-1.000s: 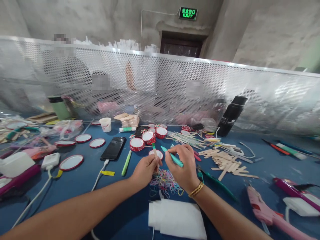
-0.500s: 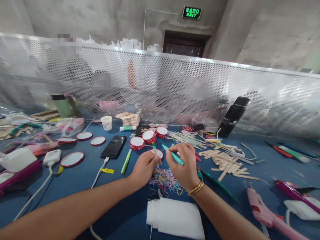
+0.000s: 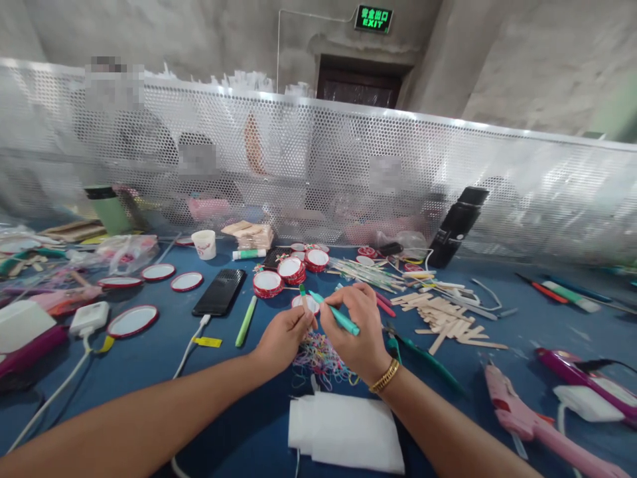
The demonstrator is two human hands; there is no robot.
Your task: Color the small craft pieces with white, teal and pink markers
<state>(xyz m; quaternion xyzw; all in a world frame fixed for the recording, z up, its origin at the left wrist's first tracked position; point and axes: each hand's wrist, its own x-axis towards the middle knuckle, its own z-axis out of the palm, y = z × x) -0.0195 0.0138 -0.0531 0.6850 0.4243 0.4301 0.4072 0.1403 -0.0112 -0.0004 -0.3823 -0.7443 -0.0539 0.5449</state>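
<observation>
Left hand (image 3: 283,336) pinches stick (image 3: 303,297), right hand (image 3: 357,334) grips marker (image 3: 335,315); paper cup's (image 3: 204,245) inside unseen.

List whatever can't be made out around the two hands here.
Head view:
- stick: lower end hidden inside the left hand.
- teal pen: tip too small to tell whether it touches the stick; the right hand grips it.
- rubber bands: partly covered by both hands.
- pink glue gun: cut off by the bottom edge.

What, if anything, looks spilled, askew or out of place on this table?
The left hand pinches a green-tipped stick, the right hand a teal marker. Coloured rubber bands sprawl loose beneath them; wooden sticks lie scattered in a heap to the right. Nothing looks damaged.
</observation>
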